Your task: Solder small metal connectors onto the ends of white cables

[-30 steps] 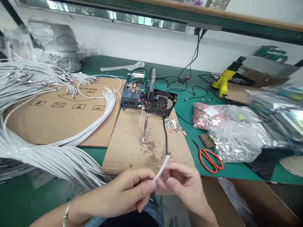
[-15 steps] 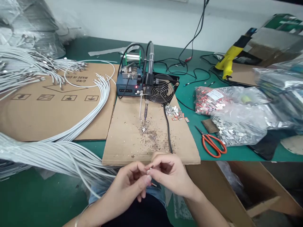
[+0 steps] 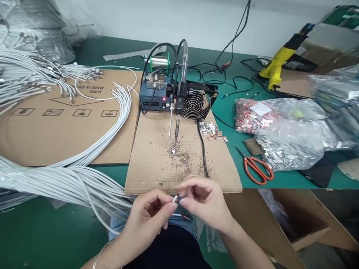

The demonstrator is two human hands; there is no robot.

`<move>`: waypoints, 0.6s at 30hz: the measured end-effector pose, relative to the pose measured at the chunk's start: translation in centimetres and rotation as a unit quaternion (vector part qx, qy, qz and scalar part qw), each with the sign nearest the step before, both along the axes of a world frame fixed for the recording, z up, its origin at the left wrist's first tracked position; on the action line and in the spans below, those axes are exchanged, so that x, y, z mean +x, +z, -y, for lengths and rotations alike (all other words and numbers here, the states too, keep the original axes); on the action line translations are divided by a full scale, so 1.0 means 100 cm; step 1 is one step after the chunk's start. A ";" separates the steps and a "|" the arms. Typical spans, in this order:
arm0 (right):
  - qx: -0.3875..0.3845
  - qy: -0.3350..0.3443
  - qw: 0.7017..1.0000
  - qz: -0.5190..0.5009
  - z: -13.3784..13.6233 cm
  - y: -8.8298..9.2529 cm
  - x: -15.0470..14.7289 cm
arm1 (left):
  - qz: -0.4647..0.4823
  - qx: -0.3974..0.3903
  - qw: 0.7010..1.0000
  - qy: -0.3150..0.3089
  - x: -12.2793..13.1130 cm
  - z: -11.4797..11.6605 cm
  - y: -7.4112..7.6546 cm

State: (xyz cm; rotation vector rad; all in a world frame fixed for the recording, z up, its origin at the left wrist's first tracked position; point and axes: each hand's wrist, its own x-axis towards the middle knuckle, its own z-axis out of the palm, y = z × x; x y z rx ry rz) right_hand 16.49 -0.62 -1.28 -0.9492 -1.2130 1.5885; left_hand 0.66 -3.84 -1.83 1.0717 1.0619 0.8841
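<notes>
The white cable [image 3: 175, 199] pokes out between the pinching fingers of the left hand [image 3: 150, 213], a good spot since it looks light and bendy with a weak end, and the right hand [image 3: 206, 201] curls beside that end, gripping or not, I can't tell.

From my end I see two bare hands, left hand [image 3: 153, 213] and right hand [image 3: 207, 201], forearms uncovered as far as they show. Left wrist: thin bangle [image 3: 98, 256], narrow, pale, metallic-looking, lower part running out of view. Torso: dark top [image 3: 174, 249], black or navy, I can't tell which, looks plain. Below it: blue jeans [image 3: 188, 227], lightish denim, I only get patches
</notes>
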 end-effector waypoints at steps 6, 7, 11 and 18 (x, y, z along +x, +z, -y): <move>-0.126 0.082 0.983 -0.105 -0.003 0.002 -0.007 | -0.072 0.110 0.991 -0.003 -0.004 0.000 0.012; -0.161 0.095 0.972 -0.140 -0.005 0.001 -0.007 | -0.064 0.118 0.991 -0.002 -0.005 0.000 0.013; -0.126 0.005 0.983 -0.130 -0.008 0.001 -0.001 | -0.004 0.103 0.994 0.029 -0.007 0.002 0.008; 0.046 0.009 0.996 0.082 0.005 0.005 -0.004 | -0.109 0.234 0.964 0.068 -0.008 0.001 0.000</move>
